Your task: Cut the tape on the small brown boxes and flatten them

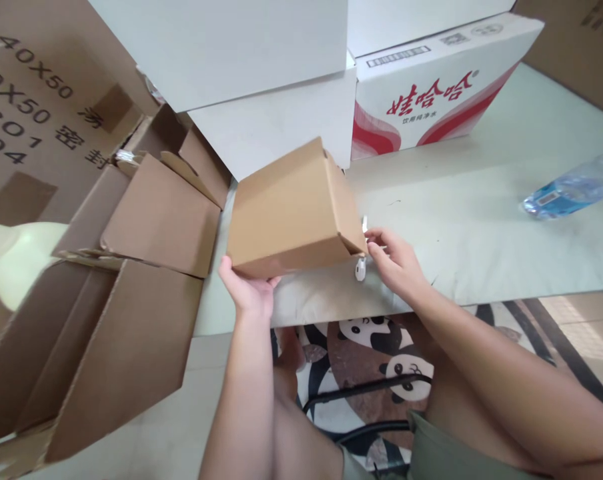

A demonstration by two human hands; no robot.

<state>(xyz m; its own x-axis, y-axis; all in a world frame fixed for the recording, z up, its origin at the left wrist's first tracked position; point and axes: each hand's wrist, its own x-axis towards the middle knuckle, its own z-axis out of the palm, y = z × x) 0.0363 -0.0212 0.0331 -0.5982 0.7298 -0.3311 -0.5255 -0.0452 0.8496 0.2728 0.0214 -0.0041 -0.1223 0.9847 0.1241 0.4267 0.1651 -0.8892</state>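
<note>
A small brown cardboard box point(281, 210) is held tilted over the pale green table cover, its closed broad face turned up. My left hand point(249, 287) grips its near left corner, with the thumb on the outside and the other fingers partly hidden underneath. At the box's right end, my right hand point(394, 261) has its thumb and fingers closed at the near corner, where a flap stands slightly apart. A small white object point(360, 269) shows just below that corner, beside my right fingertips; I cannot make out what it is.
White cartons point(281, 127) are stacked behind the box, next to a red-and-white water carton point(431, 107). A plastic bottle point(571, 190) lies at the right on the table cover point(481, 240). Open brown cartons point(126, 353) stand at the left, with a pale container point(24, 257) in one.
</note>
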